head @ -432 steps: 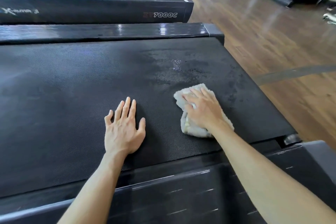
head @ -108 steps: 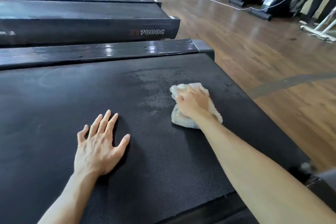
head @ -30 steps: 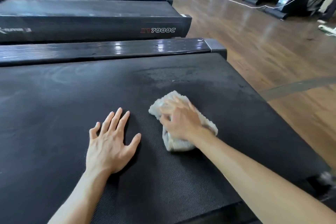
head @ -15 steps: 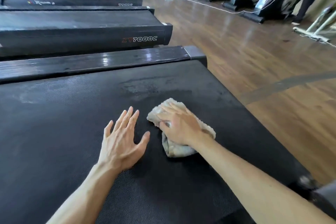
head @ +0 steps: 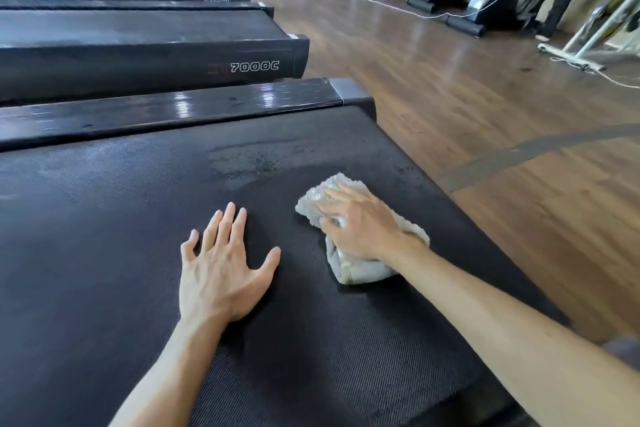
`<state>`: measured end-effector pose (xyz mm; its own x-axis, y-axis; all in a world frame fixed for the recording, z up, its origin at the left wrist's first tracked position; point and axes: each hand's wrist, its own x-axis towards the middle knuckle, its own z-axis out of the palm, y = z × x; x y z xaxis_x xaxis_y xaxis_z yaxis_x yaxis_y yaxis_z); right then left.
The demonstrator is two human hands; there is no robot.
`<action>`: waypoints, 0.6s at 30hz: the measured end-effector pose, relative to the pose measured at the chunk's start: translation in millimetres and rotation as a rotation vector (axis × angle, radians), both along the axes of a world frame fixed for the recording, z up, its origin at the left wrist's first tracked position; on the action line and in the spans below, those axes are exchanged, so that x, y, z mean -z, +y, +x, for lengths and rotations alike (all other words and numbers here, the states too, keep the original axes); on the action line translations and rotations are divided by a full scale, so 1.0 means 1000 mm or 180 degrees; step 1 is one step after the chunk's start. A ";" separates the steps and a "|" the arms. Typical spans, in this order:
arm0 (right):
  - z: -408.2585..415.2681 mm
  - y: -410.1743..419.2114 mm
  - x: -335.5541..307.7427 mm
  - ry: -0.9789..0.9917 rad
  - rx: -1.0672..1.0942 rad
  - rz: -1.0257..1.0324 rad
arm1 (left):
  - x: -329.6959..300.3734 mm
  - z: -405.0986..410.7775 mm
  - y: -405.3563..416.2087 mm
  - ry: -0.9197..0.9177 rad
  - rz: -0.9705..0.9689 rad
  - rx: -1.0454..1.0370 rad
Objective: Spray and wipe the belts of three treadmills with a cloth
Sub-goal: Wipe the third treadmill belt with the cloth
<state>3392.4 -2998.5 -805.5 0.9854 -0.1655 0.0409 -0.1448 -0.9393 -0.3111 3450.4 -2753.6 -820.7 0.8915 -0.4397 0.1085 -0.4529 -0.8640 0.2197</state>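
Two hands: both down on the treadmill belt point(head: 104, 253).
Left hand point(head: 221, 267): flat, fingers spread, palm pressed on the belt, holding nothing.
Right hand point(head: 360, 222): fingers laid over the cloth point(head: 360, 269), pressing it to the belt.
Cloth: pale, bunched, near the belt's right edge.
Wet patch point(head: 249, 163): just beyond the cloth.
Next treadmill point(head: 145, 55): marked 7000C, alongside.
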 end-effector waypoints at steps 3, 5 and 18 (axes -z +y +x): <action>-0.041 -0.037 0.001 -0.0006 0.0227 -0.0094 | 0.001 -0.001 -0.001 -0.0029 0.0008 0.0010; -0.026 -0.062 -0.003 0.0041 0.0604 -0.0246 | 0.001 -0.001 0.000 -0.0031 0.0005 0.0005; -0.044 -0.050 -0.004 -0.0008 0.0280 -0.0121 | 0.001 0.000 0.000 -0.0052 0.0008 0.0008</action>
<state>3348.8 -3048.9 -801.3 0.9669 -0.2498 0.0512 -0.2267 -0.9341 -0.2759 3450.5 -2754.1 -821.8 0.8885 -0.4423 0.1218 -0.4586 -0.8634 0.2101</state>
